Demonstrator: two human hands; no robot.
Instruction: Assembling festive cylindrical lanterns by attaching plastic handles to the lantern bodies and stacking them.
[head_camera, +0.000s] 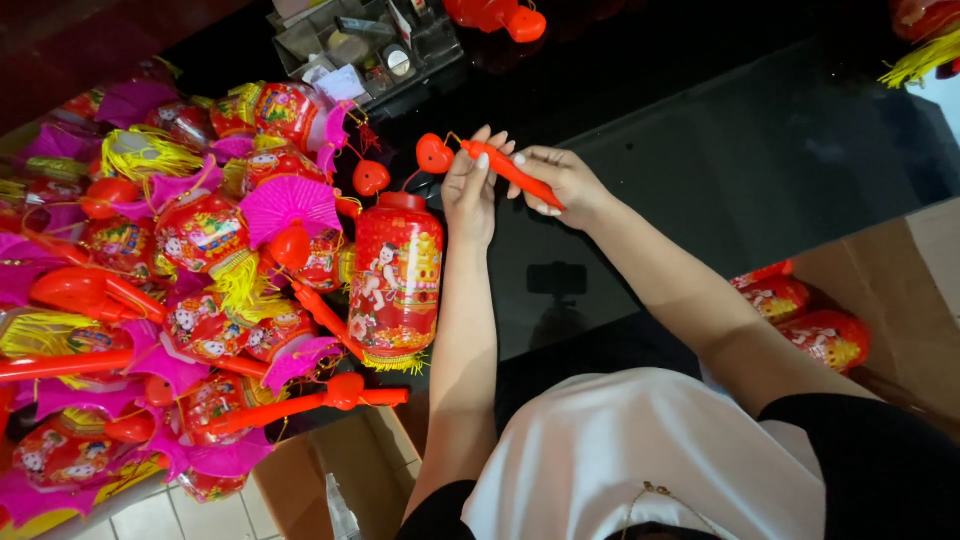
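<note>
A heap of red lanterns (200, 240) with pink paper fans and yellow tassels covers the left end of the black glass tabletop (760, 150). Just right of the heap lies a single cylindrical red lantern (396, 275), its wire running up to a small red heart-shaped piece (434, 153). Above the glass, the left hand (472, 185) pinches the near end of a red plastic handle stick (512, 172), while the right hand (562, 180) closes around its far end. More lanterns (810, 320) sit in a cardboard box at right.
</note>
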